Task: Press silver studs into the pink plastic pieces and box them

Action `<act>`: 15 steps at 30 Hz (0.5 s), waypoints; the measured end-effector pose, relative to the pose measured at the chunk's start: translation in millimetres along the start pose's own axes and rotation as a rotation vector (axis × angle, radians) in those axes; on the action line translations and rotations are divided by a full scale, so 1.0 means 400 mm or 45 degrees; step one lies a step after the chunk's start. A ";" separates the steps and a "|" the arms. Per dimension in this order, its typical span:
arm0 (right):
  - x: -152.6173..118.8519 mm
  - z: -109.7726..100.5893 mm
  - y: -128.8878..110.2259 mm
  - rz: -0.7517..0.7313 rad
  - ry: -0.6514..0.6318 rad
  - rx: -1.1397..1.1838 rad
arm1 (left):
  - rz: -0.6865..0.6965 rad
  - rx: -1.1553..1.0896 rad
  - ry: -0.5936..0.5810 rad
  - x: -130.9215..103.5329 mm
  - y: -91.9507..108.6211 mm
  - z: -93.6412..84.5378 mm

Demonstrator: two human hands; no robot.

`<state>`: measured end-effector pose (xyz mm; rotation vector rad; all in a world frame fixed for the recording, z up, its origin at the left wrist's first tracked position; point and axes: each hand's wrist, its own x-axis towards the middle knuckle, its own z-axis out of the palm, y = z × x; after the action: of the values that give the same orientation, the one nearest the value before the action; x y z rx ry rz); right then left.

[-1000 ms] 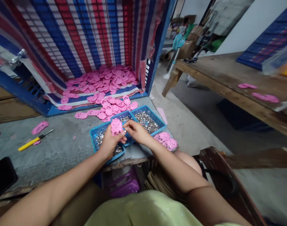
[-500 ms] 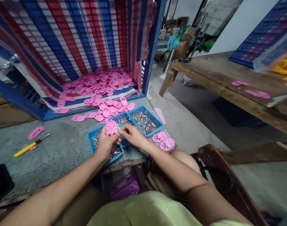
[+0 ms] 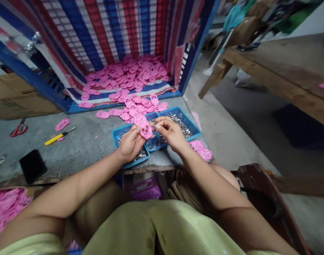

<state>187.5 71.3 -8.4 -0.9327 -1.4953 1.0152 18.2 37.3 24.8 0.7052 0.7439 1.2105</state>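
Note:
My left hand (image 3: 130, 144) grips a flat pink piece (image 3: 142, 125) with small holes, held up over the blue trays. Close beside its right edge, my right hand (image 3: 172, 134) is closed in a pinch; what its fingertips hold is too small to make out. Beneath both hands sit blue trays (image 3: 197, 131) of small shiny metal parts. Behind them, loose pink pieces (image 3: 135, 104) lie on the grey tabletop, and more are heaped (image 3: 132, 72) inside a crate lined with striped cloth. A few pink pieces (image 3: 201, 150) rest right of the trays.
On the left of the table (image 3: 79, 156) are a yellow-handled tool (image 3: 54, 138), red scissors (image 3: 19, 128), a black phone (image 3: 33, 165) and a pink piece. The blue crate (image 3: 199, 46) stands behind. A wooden bench (image 3: 278, 74) is at the right, a box of pink pieces (image 3: 7, 209) at lower left.
The view has shifted, bringing the scissors and the lower-left box into sight. The pink piece in my left hand is now tilted differently, and my right hand remains pinched beside it.

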 end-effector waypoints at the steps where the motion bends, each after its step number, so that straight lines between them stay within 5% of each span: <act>1: -0.001 -0.003 -0.002 -0.017 0.011 -0.013 | -0.006 -0.014 -0.037 -0.001 0.004 0.000; 5: -0.010 0.001 -0.016 -0.032 0.023 -0.031 | -0.016 -0.007 -0.150 -0.008 0.015 -0.003; 15: -0.014 0.005 -0.028 -0.120 0.037 -0.090 | 0.012 0.118 -0.138 -0.011 0.007 -0.004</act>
<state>185.7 62.2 0.1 -0.9141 -1.5450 0.8823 14.8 33.8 26.6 0.8448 0.7107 1.1424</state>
